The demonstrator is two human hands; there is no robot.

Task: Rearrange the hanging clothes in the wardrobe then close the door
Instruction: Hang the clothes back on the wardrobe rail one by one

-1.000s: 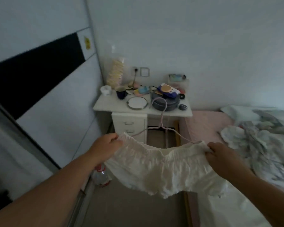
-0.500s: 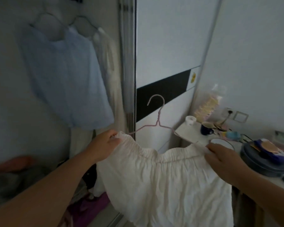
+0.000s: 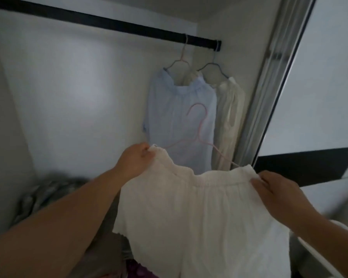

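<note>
I hold a white garment [image 3: 199,213] on a pink wire hanger [image 3: 199,135] in front of the open wardrobe. My left hand [image 3: 135,163] pinches the left end of its waistband. My right hand [image 3: 277,189] grips the right end. The hanger's hook points up, well below the black rail [image 3: 109,23]. On the rail's right end hang a light blue garment [image 3: 181,121] and a cream garment [image 3: 229,121], each on its own hanger.
The sliding wardrobe door [image 3: 317,97], white with a black band, stands at the right behind its metal track [image 3: 269,87]. Crumpled grey clothes [image 3: 46,195] lie on the wardrobe floor at lower left, and a purple item [image 3: 137,269] shows below the white garment.
The view has swung left from the bedside table to the wardrobe interior. Both hands carried the white garment on its hanger along and raised it toward the rail.
</note>
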